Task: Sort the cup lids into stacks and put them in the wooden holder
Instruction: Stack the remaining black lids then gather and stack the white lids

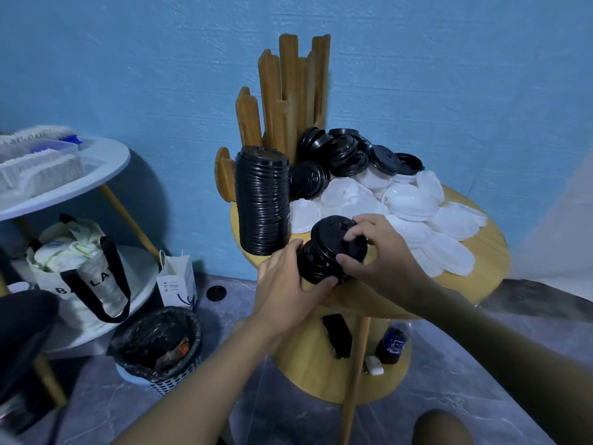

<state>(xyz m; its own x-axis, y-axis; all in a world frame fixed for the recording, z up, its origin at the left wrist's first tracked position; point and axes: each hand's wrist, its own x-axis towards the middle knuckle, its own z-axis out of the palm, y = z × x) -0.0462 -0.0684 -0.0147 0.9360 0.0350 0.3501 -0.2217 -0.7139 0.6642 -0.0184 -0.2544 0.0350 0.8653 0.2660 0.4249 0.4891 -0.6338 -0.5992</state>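
A short tilted stack of black plastic cup lids, at the near edge of the round wooden surface, is gripped with the left hand curled round its base and the right hand pinching the top lid, and is probably best squared rim-flush before going into the slatted wooden holder beyond the left hand.

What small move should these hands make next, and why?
Probably lift the short stack of black plastic lids onto the tall black lid stack in the slatted wooden holder: left hand and right hand grip it, tilted, beside that matching stack.
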